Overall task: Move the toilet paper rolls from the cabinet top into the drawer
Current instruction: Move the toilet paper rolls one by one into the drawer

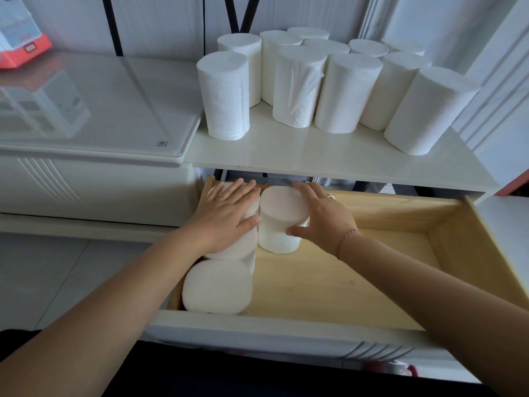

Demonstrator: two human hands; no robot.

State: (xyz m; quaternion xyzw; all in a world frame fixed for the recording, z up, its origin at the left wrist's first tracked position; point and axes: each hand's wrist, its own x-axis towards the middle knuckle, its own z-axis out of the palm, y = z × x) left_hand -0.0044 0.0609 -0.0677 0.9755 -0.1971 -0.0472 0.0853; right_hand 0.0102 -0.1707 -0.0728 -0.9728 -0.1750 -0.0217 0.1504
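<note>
Both your forearms reach down into the open drawer (446, 245), so you're mid-placement. Your left hand (226, 213) lies flat with fingers spread over a roll at the far left, probably pinning that column so nothing tips. Your right hand (320, 216) curls around the right side of the upright roll (279, 222), thumb at the near side and fingers over the far edge, and that roll stands touching the left column. Looks like you're snugging it tight against its neighbour to keep the rows packed and save floor space.

One more roll (217, 286) sits at the near left corner, so roughly three or four are in; your left hand hides the exact count. Most of the drawer's wooden floor is bare on the right.

About eleven rolls stand bunched on the cabinet top (286, 156), the nearest one (224, 96) at the left of the bunch, so you're early on. Plenty of trips left, I'd guess.
</note>
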